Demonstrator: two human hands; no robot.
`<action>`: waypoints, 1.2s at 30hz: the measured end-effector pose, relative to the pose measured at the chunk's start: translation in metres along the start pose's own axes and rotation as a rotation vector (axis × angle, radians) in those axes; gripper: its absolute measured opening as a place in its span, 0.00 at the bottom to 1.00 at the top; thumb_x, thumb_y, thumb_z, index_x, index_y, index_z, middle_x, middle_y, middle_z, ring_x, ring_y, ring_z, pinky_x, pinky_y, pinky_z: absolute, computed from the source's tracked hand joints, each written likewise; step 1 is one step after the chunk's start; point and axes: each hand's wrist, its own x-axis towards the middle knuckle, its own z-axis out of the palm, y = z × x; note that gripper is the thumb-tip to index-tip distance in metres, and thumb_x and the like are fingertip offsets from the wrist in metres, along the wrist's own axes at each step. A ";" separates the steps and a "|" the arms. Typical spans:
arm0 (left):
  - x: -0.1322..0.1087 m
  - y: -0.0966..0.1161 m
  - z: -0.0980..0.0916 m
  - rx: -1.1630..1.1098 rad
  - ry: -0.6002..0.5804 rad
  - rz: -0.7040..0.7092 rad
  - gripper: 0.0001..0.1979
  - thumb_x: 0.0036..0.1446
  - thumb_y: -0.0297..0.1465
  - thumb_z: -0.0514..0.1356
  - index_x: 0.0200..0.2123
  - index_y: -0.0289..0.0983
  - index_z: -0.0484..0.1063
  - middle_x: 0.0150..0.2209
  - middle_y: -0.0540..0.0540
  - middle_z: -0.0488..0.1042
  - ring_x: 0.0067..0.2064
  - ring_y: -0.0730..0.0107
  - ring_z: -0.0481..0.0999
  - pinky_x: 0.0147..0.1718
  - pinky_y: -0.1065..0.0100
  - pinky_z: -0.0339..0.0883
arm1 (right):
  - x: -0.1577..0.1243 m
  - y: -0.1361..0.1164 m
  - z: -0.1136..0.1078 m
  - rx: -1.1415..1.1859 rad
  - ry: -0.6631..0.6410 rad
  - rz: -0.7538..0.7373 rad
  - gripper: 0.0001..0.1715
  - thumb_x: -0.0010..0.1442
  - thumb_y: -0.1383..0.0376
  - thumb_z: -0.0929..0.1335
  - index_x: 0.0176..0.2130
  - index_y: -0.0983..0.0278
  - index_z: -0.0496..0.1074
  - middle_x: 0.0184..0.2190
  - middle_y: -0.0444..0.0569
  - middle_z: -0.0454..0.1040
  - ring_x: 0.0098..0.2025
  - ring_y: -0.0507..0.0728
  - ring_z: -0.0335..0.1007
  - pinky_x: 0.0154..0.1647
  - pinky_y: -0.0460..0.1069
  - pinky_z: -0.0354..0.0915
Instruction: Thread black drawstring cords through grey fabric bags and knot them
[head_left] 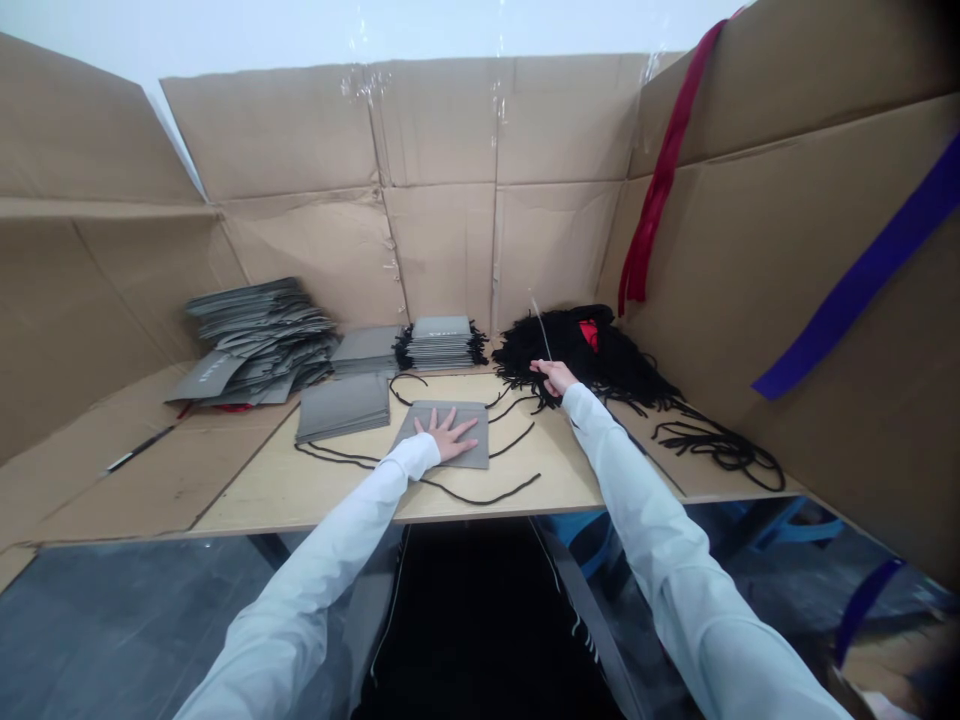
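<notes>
Meanwhile, a spread left hand [444, 437] pins a flat grey paper bag [472, 450] to a wooden table [247, 500] (light, stiffish, best held flat) while the right hand [553, 377] pinches a limp black cord [517, 405].

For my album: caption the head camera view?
Left hand presses a grey bag flat; right hand touches a heap of black cords.

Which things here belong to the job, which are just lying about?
Job: left hand flat on a grey bag; right hand at a heap of black cords; loose black cord; stacked grey bags.

Lying about: red strap; purple strap; cardboard walls.
</notes>
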 end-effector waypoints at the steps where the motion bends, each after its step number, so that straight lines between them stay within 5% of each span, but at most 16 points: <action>1: 0.000 0.000 -0.001 -0.002 -0.005 -0.006 0.31 0.44 0.55 0.39 0.54 0.58 0.42 0.60 0.54 0.33 0.57 0.41 0.29 0.44 0.35 0.26 | -0.001 -0.002 0.000 0.027 -0.011 -0.026 0.22 0.57 0.60 0.57 0.47 0.70 0.62 0.46 0.61 0.64 0.08 0.40 0.45 0.06 0.41 0.40; 5: 0.009 0.008 -0.006 0.007 0.041 0.025 0.29 0.46 0.52 0.42 0.52 0.50 0.52 0.60 0.49 0.38 0.58 0.45 0.34 0.46 0.37 0.31 | -0.009 -0.020 0.003 0.120 -0.077 -0.145 0.21 0.58 0.61 0.56 0.48 0.67 0.62 0.49 0.59 0.61 0.09 0.40 0.45 0.06 0.41 0.41; 10: 0.031 0.041 -0.007 -0.061 0.192 0.003 0.27 0.50 0.43 0.44 0.51 0.35 0.51 0.52 0.36 0.57 0.52 0.56 0.57 0.48 0.47 0.47 | -0.019 -0.051 0.015 0.093 -0.173 -0.203 0.22 0.56 0.58 0.57 0.47 0.65 0.64 0.46 0.55 0.65 0.09 0.40 0.45 0.06 0.41 0.40; 14: 0.042 0.065 0.003 -0.023 0.328 -0.136 0.27 0.50 0.44 0.43 0.52 0.37 0.52 0.53 0.35 0.52 0.54 0.51 0.49 0.46 0.40 0.44 | -0.025 -0.062 0.022 0.097 -0.203 -0.235 0.21 0.57 0.58 0.57 0.45 0.65 0.65 0.44 0.54 0.67 0.09 0.40 0.45 0.05 0.41 0.40; 23: 0.039 0.065 0.010 0.001 0.271 -0.112 0.25 0.50 0.48 0.36 0.52 0.58 0.49 0.57 0.48 0.45 0.55 0.40 0.44 0.44 0.34 0.31 | -0.017 -0.052 0.020 0.093 -0.195 -0.204 0.21 0.58 0.59 0.56 0.45 0.68 0.65 0.46 0.57 0.65 0.09 0.40 0.45 0.05 0.41 0.40; 36: 0.042 0.062 0.014 -0.066 0.277 -0.119 0.27 0.49 0.50 0.39 0.53 0.54 0.49 0.59 0.48 0.41 0.57 0.42 0.38 0.45 0.37 0.28 | -0.025 -0.070 0.043 0.174 -0.206 -0.225 0.23 0.57 0.56 0.57 0.44 0.68 0.66 0.43 0.56 0.68 0.08 0.40 0.46 0.05 0.40 0.40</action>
